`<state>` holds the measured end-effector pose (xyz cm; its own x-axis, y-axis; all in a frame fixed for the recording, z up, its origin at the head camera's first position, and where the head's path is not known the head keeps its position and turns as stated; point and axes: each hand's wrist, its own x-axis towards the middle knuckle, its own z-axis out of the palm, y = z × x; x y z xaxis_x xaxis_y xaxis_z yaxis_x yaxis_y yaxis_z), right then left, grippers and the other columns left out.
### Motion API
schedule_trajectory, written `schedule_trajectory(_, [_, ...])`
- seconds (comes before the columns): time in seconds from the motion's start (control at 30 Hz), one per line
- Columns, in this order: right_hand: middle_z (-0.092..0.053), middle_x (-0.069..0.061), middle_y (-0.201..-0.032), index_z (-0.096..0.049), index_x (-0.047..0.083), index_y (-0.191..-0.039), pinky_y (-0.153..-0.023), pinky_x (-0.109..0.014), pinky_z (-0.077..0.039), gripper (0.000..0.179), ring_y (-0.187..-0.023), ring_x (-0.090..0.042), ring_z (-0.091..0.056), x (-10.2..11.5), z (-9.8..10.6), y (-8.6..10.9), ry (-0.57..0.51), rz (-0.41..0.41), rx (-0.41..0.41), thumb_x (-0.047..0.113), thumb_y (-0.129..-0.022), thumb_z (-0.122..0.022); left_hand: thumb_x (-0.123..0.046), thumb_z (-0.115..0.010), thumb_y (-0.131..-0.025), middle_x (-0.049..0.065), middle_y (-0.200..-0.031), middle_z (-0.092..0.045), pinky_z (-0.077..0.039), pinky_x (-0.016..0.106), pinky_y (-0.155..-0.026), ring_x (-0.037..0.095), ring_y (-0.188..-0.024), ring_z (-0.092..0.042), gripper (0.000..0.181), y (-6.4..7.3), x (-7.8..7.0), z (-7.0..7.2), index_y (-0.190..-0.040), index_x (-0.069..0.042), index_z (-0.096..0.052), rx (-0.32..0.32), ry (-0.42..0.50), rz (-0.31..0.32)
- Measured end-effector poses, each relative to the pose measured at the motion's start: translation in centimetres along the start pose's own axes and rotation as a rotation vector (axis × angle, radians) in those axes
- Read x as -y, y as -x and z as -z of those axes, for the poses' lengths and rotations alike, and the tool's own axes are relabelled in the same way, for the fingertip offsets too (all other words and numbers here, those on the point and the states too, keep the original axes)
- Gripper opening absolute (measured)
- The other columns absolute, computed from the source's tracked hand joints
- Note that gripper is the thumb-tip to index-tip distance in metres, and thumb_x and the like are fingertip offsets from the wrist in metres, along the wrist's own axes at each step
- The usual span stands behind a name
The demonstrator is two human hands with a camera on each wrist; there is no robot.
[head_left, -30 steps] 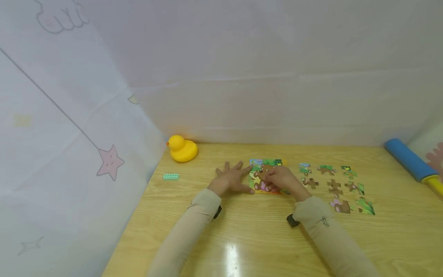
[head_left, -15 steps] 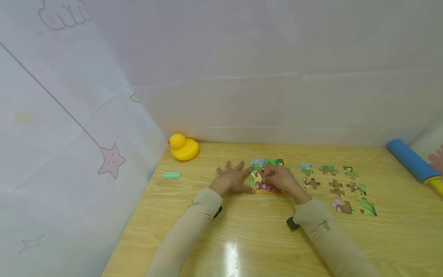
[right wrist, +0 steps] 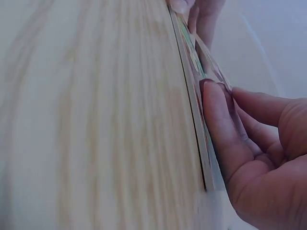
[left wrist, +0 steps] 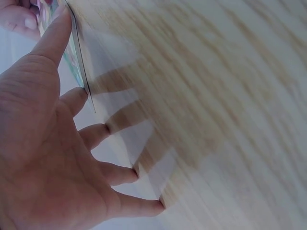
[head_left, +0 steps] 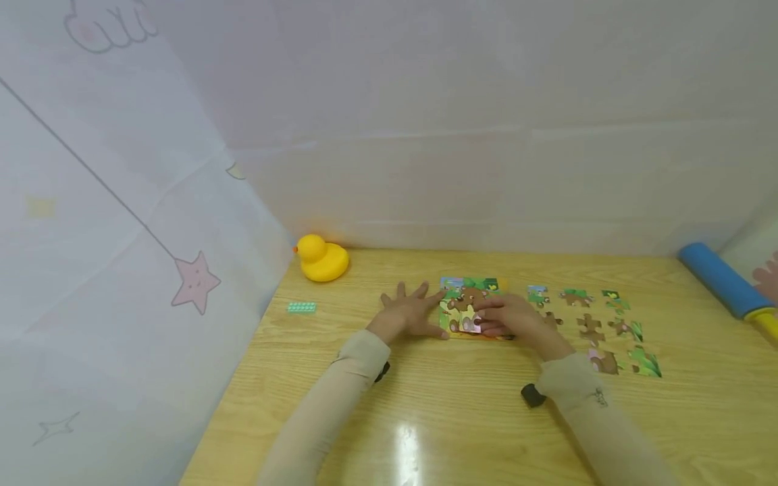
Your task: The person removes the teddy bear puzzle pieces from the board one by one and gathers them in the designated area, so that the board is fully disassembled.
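A bear jigsaw puzzle [head_left: 448,331] lies flat on the table. My left hand [head_left: 402,317] is spread at its left side; in the left wrist view the thumb [left wrist: 55,38] and index fingertip touch the board's edge, while the other fingertips rest on the wood. My right hand [head_left: 516,320] is over the puzzle's right part. In the right wrist view it pinches a thin puzzle piece [right wrist: 218,72] between thumb and fingers, tilted up from the board. The hand hides the puzzle's lower right; whether several pieces are joined there I cannot tell.
Several loose puzzle pieces [head_left: 589,327] lie in rows to the right. A yellow toy duck [head_left: 325,260] sits at the back left, with a small green studded strip [head_left: 302,307] before it. A blue cylinder with a yellow handle [head_left: 720,280] lies far right. Cloth walls enclose the table.
My right hand has moved to the right and its fingers have straightened somewhat, uncovering more of the bear. The left hand stays in place.
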<state>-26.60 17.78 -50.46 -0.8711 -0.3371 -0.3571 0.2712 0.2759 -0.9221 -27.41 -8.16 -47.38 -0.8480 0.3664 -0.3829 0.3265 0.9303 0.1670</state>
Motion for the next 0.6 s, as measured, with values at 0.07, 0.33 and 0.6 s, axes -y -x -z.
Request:
schedule_trajectory(0.07, [-0.071, -0.016, -0.119, -0.05, -0.007, -0.144, -0.082, -0.03, -0.062, 0.044, -0.088, -0.014, -0.074, -0.3, 0.9, 0.6, -0.029, -0.003, 0.024, 0.012, -0.104, -0.055, -0.076, -0.061, -0.084, 0.001, -0.173, -0.007, -0.012, 0.084, -0.11, 0.056, -0.153, -0.002, 0.096, -0.1, 0.0, 0.0, -0.161, -0.047, -0.012, 0.001, -0.002, 0.002])
schedule_trajectory(0.33, [-0.065, -0.014, -0.12, -0.043, -0.01, -0.147, -0.087, -0.036, -0.062, 0.047, -0.092, -0.016, -0.072, -0.8, 3.4, 3.5, -0.061, 0.005, 0.04, 0.013, -0.107, -0.05, -0.074, -0.063, -0.085, 0.002, -0.173, -0.006, -0.011, 0.085, -0.11, 0.057, -0.152, -0.001, 0.096, 0.1, 0.0, 0.1, -0.161, -0.046, -0.013, -0.002, 0.012, -0.008])
schedule_trajectory(0.6, [-0.069, -0.001, -0.108, -0.039, -0.012, -0.148, -0.086, -0.034, -0.062, 0.052, -0.093, -0.012, -0.074, -2.0, 5.9, 5.8, -0.107, 0.023, 0.044, 0.015, -0.106, -0.053, -0.073, -0.063, -0.085, 0.002, -0.173, -0.005, -0.01, 0.084, -0.111, 0.057, -0.153, 0.0, 0.095, 0.1, -0.2, 0.1, -0.161, -0.046, -0.012, 0.0, 0.01, -0.006])
